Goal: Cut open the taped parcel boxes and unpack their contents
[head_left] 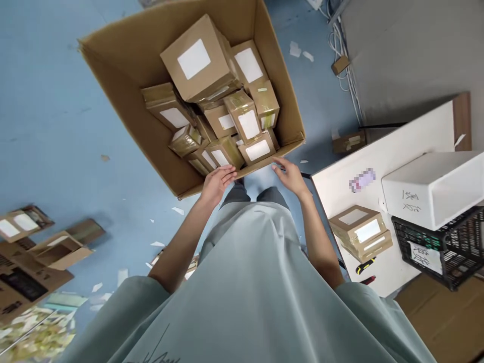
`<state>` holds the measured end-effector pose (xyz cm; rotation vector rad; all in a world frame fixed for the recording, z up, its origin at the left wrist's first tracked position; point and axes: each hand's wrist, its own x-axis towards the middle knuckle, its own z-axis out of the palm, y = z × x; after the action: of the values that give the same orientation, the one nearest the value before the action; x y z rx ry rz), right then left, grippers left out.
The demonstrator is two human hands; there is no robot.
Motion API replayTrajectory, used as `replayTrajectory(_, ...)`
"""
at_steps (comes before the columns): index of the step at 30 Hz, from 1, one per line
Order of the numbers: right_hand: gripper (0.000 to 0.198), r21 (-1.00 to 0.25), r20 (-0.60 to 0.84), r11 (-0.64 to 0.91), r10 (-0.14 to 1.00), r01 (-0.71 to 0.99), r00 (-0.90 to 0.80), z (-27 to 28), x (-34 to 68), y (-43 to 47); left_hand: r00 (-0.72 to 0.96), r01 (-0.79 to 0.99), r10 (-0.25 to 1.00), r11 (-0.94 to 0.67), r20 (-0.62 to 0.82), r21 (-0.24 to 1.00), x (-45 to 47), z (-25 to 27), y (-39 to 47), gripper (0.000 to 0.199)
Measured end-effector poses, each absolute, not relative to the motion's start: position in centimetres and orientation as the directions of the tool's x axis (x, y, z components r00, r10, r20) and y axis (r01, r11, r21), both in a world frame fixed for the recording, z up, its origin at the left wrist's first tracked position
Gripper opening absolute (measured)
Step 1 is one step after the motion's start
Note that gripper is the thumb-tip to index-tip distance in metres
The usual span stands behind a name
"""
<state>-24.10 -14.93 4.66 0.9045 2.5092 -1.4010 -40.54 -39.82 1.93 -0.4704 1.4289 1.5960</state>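
Note:
A large open cardboard box [124, 121] stands on the floor before me, holding several smaller taped cartons with white labels. The biggest carton [212, 45] lies on top at the back. My left hand [217, 185] is at the near rim, its fingers stretched out over the edge beside a taped carton [227, 150]. Close to the rim's right end, my right hand [289, 176] has its fingers apart and slightly curled, with nothing in them. Whether its fingertips touch the box I cannot tell.
At right, a white table [336, 186] bears stacked cartons [361, 232], a yellow-and-black cutter [365, 265], a white bin [410, 194] and a black crate [449, 252]. Opened cardboard boxes [60, 249] lie at left. Paper scraps litter the blue floor; white cables [350, 85] run along the wall.

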Motion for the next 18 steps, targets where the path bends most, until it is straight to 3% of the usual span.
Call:
replayTrajectory(8,0.045,-0.642,-0.527,0.437,0.346,0.63,-0.777,1.7,-32.9,-13.4,-0.525,-0.812,0.252,0.136,-0.813,0.567,-47.9,-1.9,-41.1,0.028)
replayTrajectory(18,0.043,-0.605,-0.594,0.46,0.282,0.65,-0.753,-1.3,-36.9,-11.5,-0.461,-0.866,0.178,0.124,-0.869,0.485,-49.9,-4.3,-39.8,0.023)
